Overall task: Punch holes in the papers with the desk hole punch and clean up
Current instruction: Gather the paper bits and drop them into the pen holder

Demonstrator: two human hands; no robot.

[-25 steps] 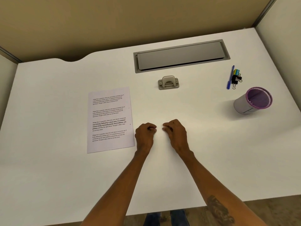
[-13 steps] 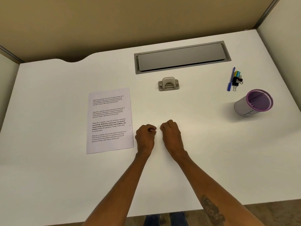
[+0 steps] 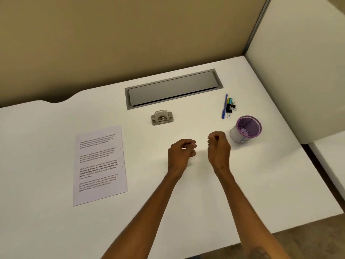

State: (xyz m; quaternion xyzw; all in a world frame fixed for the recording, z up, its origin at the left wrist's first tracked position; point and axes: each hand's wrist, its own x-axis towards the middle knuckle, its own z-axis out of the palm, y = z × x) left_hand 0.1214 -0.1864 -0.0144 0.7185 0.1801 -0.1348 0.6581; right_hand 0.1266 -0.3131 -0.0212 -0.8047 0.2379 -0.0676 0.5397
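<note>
Right hand [image 3: 218, 146] | curled narrow, we could not tell if it held scraps; it had lifted toward the purple cup [image 3: 246, 129] | left hand [image 3: 182, 152] also curled, further from cup | hole punch [image 3: 162, 117] and papers [image 3: 99, 164] well left of cup | we judged cleanup underway.

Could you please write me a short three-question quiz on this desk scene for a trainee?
1. True or false: the punch sits on the paper.
2. Which is nearest the cup? A) paper B) right hand C) punch
3. Fill in: the pen lies beside a black ____ clip.

Key: 1 false, the two lie apart on the desk. 2 B. 3 binder.
</note>
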